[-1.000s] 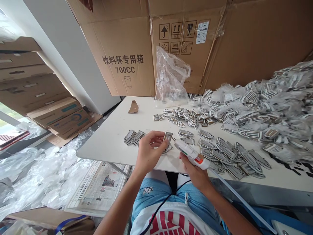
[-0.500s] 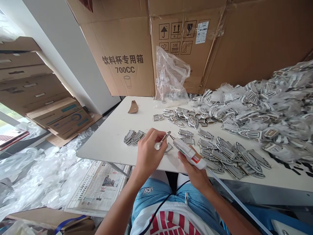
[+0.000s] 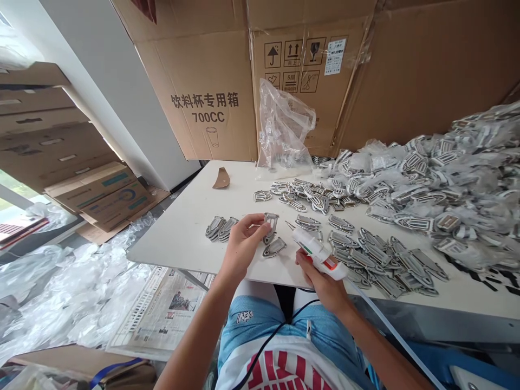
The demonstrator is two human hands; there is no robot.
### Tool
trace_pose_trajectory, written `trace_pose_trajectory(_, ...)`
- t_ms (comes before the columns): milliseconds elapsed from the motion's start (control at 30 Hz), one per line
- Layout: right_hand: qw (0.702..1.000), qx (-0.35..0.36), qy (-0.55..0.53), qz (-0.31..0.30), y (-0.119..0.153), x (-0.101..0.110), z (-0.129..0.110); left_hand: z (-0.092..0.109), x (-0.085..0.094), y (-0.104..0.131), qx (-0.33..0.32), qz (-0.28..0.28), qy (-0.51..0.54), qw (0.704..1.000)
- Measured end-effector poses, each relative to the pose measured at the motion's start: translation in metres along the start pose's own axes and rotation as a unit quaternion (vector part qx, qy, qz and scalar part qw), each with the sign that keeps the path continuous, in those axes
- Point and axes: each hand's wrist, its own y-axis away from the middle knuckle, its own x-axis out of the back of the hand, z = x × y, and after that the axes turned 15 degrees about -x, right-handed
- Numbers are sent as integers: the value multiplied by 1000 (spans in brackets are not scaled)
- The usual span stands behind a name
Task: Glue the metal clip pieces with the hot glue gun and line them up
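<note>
Pinches a metal tag (image 3: 271, 221) in the left fingers (image 3: 260, 233) above the desk (image 3: 182, 230), near its front edge, wraps the right fingers (image 3: 304, 259) around a glue gun (image 3: 312, 246), and could get burned by letting the tip (image 3: 290, 225) drift sideways.

White glue gun (image 3: 312, 247) tilted, grey piece (image 3: 272, 221) held

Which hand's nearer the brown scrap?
Left. The left hand is on the near side of the scrap, slightly right; the right hand, holding the glue gun, sits farther right and lower in view.
</note>
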Motion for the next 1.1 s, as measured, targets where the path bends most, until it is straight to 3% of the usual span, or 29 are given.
trace_pose_trajectory(267,998,-11,-63,-29,-7,-1,-1,1,-3,2,-31,-47,-46,997)
trace_pose_trajectory(467,996,-5,-85,-15,-9,-1,-2,1,-4,2,13,-64,42,997)
trace_pose_trajectory(767,996,0,-83,-13,-10,-1,-1,-2,0,3,-60,-114,-72,989)
trace_pose_trajectory(933,997,-3,-78,-8,-9,-1,-2,-5,-2,5,-167,-155,-262,938)
trace_pose_trajectory(1100,997,-4,-69,-16,-9,0,-2,-5,-7,9,-206,-200,-378,880)
